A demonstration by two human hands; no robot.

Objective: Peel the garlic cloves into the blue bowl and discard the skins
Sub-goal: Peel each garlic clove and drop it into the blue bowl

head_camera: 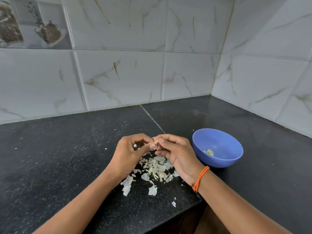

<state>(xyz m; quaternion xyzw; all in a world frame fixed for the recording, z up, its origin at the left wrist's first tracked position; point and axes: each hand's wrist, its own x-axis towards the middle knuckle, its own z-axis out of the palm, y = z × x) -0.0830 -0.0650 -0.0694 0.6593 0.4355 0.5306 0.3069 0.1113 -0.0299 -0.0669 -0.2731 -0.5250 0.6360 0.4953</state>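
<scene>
The left hand and the right hand meet fingertip to fingertip above the black counter, and both are curled round one small garlic clove. The left thumb and forefinger pinch the clove from the left; the right thumb and forefinger pinch it from the right, so that the pale clove shows only as a sliver between the nails. The remaining fingers of each hand are folded inward toward the palm. A thin scrap of skin seems to hang at the clove, though it is too small to tell for certain. An orange braided band circles the right wrist.

Directly beneath the hands, and reaching toward the person, lies a loose heap of papery garlic skins on the counter, with a few larger flakes scattered nearer the counter's front edge. Whether any unpeeled cloves lie within the heap cannot be told.

The blue bowl stands on the counter just to the right of the right hand, near it but apart. At its bottom rest a few peeled cloves, pale and greenish. Behind everything, marbled wall tiles rise from the counter and turn a corner at the right.
</scene>
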